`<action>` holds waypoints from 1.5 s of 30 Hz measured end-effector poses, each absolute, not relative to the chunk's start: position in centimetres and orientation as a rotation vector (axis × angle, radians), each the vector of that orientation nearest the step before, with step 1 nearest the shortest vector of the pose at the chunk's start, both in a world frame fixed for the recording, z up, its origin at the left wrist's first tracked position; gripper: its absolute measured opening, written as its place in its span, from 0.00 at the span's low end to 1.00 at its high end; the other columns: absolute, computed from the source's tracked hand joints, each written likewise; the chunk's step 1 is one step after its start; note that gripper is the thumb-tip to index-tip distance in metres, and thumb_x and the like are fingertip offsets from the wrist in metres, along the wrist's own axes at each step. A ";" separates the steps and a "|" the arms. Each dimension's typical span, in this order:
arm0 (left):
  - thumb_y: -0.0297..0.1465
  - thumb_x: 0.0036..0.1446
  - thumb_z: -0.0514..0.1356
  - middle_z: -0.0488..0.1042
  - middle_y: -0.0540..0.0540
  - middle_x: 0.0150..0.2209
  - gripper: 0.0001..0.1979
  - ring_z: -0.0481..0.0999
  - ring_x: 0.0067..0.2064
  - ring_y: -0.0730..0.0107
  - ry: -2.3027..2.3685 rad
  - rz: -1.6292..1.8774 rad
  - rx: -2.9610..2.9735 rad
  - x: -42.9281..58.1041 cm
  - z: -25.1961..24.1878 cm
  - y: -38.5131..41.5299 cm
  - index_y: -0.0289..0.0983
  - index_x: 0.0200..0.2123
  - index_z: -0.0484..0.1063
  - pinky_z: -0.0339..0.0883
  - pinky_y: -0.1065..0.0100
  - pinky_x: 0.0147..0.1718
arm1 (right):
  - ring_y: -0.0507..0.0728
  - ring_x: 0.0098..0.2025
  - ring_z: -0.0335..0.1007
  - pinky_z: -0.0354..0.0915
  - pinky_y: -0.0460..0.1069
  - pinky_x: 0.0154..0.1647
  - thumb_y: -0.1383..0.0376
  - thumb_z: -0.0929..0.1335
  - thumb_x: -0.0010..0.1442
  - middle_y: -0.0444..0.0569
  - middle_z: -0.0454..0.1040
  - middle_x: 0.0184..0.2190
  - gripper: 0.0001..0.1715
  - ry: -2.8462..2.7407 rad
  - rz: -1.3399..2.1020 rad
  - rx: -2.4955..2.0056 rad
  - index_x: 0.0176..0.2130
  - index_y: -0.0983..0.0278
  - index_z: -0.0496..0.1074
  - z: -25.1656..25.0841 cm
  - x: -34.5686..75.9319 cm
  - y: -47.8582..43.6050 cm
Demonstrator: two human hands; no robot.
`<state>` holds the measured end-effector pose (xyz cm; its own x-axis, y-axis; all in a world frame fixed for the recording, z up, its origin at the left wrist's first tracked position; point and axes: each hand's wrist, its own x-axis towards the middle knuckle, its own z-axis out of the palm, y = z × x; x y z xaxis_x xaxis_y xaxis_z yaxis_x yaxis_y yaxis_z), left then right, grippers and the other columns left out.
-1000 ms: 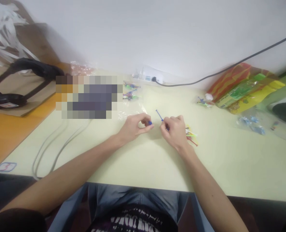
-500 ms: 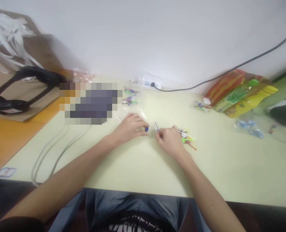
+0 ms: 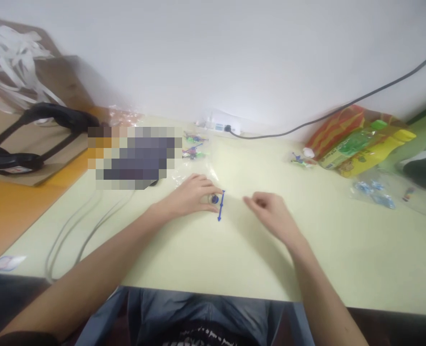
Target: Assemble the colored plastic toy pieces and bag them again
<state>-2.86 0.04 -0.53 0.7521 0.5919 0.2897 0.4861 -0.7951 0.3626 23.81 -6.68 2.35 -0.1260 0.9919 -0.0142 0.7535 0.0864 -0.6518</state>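
The left hand (image 3: 193, 197) pinched a small round blue piece (image 3: 214, 198) between thumb and fingers, over the pale table (image 3: 198, 254). A slim blue plastic rod (image 3: 221, 205) showed right at its fingertips; whether they touched was unclear. Well apart from the rod, the right hand (image 3: 268, 211) had its fingers curled inward, and whether they gripped anything could not be told.

We see smooth, plastic-looking blue in the slim stick (image 3: 221, 205), and a pale tabletop (image 3: 191, 254) that is smooth with a faint sheen. We find clear, crinkled, glossy plastic in the bag (image 3: 373, 190), matt brown cardboard in the flat sheet (image 3: 63, 158), denim cloth in the trousers (image 3: 201, 302), and a smooth, matt white wall (image 3: 198, 57).
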 end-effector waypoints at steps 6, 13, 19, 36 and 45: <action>0.47 0.61 0.64 0.76 0.45 0.46 0.20 0.71 0.49 0.59 0.814 0.596 2.707 -2.4 -1.0 -0.4 0.46 0.53 0.77 0.57 0.59 0.55 | 0.62 0.40 0.70 0.57 0.55 0.43 0.55 0.67 0.64 0.50 0.79 0.36 0.13 -2.034 0.103 -1.799 0.40 0.59 0.78 1.8 31.3 -5.8; 0.42 0.65 0.63 0.75 0.46 0.42 0.12 0.72 0.46 0.63 0.812 0.601 2.685 -2.0 -1.8 -0.6 0.45 0.47 0.81 0.58 0.61 0.52 | 0.65 0.48 0.68 0.54 0.59 0.48 0.59 0.63 0.68 0.52 0.80 0.45 0.15 -2.194 0.030 -1.826 0.45 0.56 0.80 -0.6 31.3 -4.9; 0.41 0.66 0.62 0.76 0.47 0.43 0.12 0.73 0.47 0.63 0.813 0.586 2.639 -2.2 -2.0 -0.3 0.44 0.47 0.80 0.58 0.61 0.52 | 0.64 0.47 0.70 0.54 0.59 0.49 0.61 0.64 0.68 0.51 0.80 0.42 0.15 -2.173 0.110 -1.758 0.39 0.55 0.81 -0.7 31.0 -4.5; 0.41 0.66 0.62 0.78 0.45 0.47 0.13 0.74 0.50 0.61 0.766 0.675 2.616 -2.5 -1.5 -0.2 0.45 0.49 0.80 0.60 0.58 0.54 | 0.61 0.43 0.75 0.66 0.56 0.47 0.51 0.70 0.60 0.52 0.83 0.40 0.18 -1.737 0.565 -1.661 0.38 0.61 0.82 1.5 32.6 -4.4; 0.38 0.69 0.58 0.77 0.43 0.45 0.13 0.72 0.49 0.61 0.825 0.837 2.643 -2.1 -1.0 -0.6 0.43 0.50 0.79 0.62 0.58 0.52 | 0.61 0.44 0.77 0.69 0.57 0.49 0.55 0.75 0.55 0.52 0.83 0.40 0.14 -1.367 0.668 -1.538 0.38 0.62 0.83 1.8 32.7 -4.3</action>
